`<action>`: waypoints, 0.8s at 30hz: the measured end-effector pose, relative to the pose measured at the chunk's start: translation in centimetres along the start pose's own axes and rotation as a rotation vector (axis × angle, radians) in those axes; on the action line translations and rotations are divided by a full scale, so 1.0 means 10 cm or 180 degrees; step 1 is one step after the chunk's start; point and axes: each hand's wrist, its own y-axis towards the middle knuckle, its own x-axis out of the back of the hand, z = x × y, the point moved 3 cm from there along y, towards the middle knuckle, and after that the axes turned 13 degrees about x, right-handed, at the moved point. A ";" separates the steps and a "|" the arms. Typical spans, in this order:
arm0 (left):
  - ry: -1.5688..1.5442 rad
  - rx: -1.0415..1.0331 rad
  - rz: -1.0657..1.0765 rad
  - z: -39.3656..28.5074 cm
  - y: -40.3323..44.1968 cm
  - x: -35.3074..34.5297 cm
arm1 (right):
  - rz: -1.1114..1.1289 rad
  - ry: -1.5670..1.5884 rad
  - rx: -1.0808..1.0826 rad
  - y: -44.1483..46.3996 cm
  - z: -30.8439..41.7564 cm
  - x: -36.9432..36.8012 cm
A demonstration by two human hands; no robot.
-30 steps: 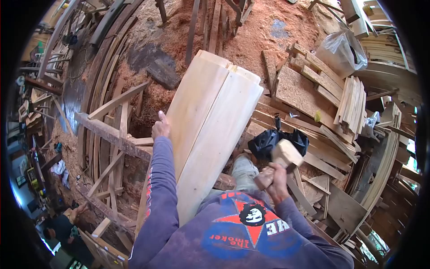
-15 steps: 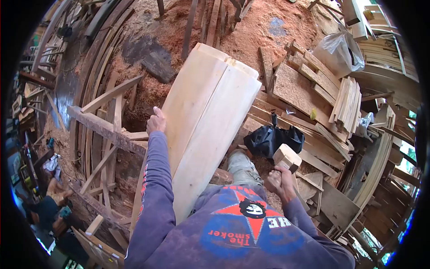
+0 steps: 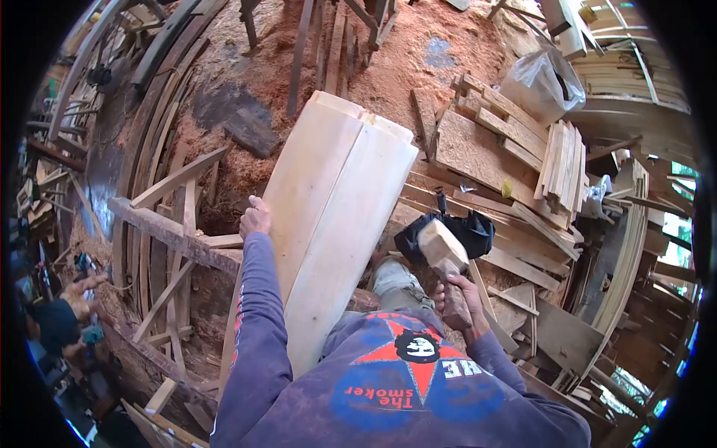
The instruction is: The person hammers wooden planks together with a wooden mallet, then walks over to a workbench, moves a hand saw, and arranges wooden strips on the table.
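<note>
A long pale wooden panel, made of two boards with a seam between them, stretches from my lap toward the far side. At its left edge is my left hand, fingers curled against the wood and thumb pointing up; part of the grip is hidden. My right hand is wrapped round the handle of a wooden mallet. The mallet's light, blocky head points away from me, to the right of the panel and apart from it.
A wooden trestle frame stands left of the panel. Behind the mallet sits a black plastic bag. Stacked boards and a clear plastic bag lie to the right. Sawdust covers the ground. Another person's hand shows at far left.
The mallet has turned in my right hand, so its head and handle now show lengthwise. My left hand stays at the panel's edge. The whole view has shifted slightly.
</note>
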 end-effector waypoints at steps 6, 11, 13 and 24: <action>-0.0042 0.0004 0.0022 -0.02 -0.08 0.04 | -0.0249 0.0074 0.0577 0.54 -0.07 -0.28; -0.0091 0.0043 -0.0068 0.02 0.03 0.07 | 0.0527 -0.1183 0.0187 0.39 -0.08 -0.91; 0.0198 0.0014 -0.0027 -0.01 0.04 0.02 | 0.0291 -0.1034 0.0216 0.43 -0.06 -0.71; -0.1174 -0.1509 0.0396 -1.56 0.13 0.04 | -0.0493 -0.0588 0.0496 0.41 0.01 -0.08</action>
